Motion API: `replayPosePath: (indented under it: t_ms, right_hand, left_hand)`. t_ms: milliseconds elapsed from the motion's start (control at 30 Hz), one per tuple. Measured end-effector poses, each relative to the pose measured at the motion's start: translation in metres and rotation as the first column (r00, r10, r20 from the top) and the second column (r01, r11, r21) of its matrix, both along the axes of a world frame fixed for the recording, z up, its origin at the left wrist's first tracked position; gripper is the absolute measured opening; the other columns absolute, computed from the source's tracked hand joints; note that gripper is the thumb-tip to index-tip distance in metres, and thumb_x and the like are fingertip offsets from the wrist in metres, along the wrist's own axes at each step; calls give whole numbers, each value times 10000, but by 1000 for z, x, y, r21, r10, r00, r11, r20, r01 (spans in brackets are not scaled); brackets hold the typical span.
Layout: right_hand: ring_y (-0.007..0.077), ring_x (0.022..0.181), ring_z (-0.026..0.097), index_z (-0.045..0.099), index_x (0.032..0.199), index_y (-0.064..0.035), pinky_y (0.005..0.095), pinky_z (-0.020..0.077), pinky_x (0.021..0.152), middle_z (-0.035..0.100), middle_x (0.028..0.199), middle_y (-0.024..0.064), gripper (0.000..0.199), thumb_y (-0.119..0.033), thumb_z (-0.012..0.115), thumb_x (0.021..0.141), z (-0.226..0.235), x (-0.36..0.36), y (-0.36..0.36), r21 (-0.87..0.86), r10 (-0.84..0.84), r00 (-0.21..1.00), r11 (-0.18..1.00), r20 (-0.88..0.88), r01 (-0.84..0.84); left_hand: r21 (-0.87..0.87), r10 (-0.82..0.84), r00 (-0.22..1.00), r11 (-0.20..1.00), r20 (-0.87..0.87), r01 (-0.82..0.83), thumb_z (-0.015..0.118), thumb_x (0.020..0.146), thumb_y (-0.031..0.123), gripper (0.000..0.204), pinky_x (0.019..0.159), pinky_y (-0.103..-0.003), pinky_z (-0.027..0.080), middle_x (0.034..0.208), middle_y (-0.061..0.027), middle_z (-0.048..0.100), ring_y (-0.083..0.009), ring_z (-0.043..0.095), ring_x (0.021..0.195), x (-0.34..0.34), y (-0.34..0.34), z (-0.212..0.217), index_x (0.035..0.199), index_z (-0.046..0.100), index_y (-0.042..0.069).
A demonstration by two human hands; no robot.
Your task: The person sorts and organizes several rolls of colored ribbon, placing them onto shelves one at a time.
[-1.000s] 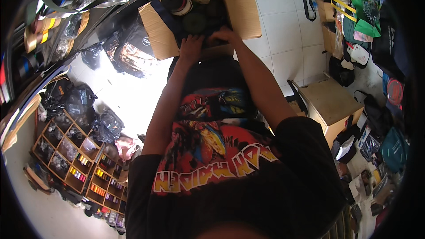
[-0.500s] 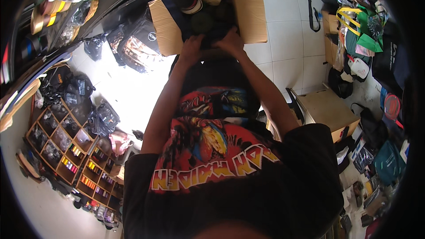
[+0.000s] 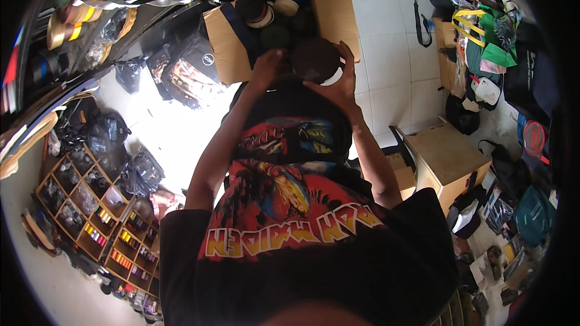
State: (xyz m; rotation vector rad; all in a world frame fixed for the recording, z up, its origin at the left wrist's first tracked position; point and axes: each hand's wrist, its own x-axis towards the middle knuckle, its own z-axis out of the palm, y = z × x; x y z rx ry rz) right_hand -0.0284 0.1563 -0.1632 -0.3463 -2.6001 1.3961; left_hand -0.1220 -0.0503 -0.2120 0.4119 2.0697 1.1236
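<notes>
Head view, looking down the wearer's chest. The right hand (image 3: 338, 81) has a closed grip on a dark brown cap (image 3: 315, 59) with a pale band at its lower edge, the fingers curled round its right side and the thumb beneath. The left hand (image 3: 266, 66) meets the cap's left side; whether its grip has closed on the cap or only steadies it cannot be told, since the fingers lie behind the wrist. The cap is held just above the near edge of an open cardboard box (image 3: 335, 15) standing on the tiled floor (image 3: 386, 54).

Judged from this position, one cap is in hand at the box mouth, neither fully inside nor clear of it. Several more caps (image 3: 266, 15), dark and cream, lie packed in the box, so most of the contents remain there.

The held cap is round-crowned, dull and soft-looking.
</notes>
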Motion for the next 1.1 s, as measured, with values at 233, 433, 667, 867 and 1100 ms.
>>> replayPosePath:
  t_ms: [233,433,667,867,1100]
  right_hand:
    - [319,1262,464,277,1412,-10,423,410,1044,424,1371,190,1158,-268,948,504,20,-43,-35,-77,36,985,996,-169,-50]
    - [319,1268,456,299,1417,-24,424,392,1052,419,1377,202,1100,-271,930,550,64,-95,-97,-200,155,961,959,-230,-202]
    - [347,1190,474,350,1395,-33,441,423,976,453,1280,193,1091,-335,928,521,99,-164,-208,12,336,853,932,-400,-362]
    - [340,1188,473,366,1385,-49,452,407,1001,461,1294,179,1052,-313,918,530,132,-218,-306,106,397,808,914,-436,-392]
    - [328,1194,477,358,1376,-8,425,443,954,446,1283,189,1053,-331,919,546,146,-257,-379,153,347,773,937,-531,-315]
  left_hand:
    - [290,393,698,705,599,-647,736,839,226,652,830,-381,561,1148,-185,607,-278,629,1033,-14,-5,79,1346,409,-23]
    - [368,507,666,569,547,-736,771,794,128,655,766,-329,579,1129,-187,615,-242,642,1000,-38,-71,125,1332,432,-31]
    - [538,662,552,257,507,-803,733,819,110,618,709,-309,590,1080,-214,636,-242,676,875,-62,-178,164,1311,424,-102]
    - [555,791,498,251,354,-793,670,884,247,500,840,-381,527,1071,-170,637,-237,652,930,-100,-271,200,1199,506,-104]
    - [571,826,478,247,299,-783,717,840,264,471,736,-349,545,969,-121,643,-185,615,875,-148,-335,224,1127,595,-89]
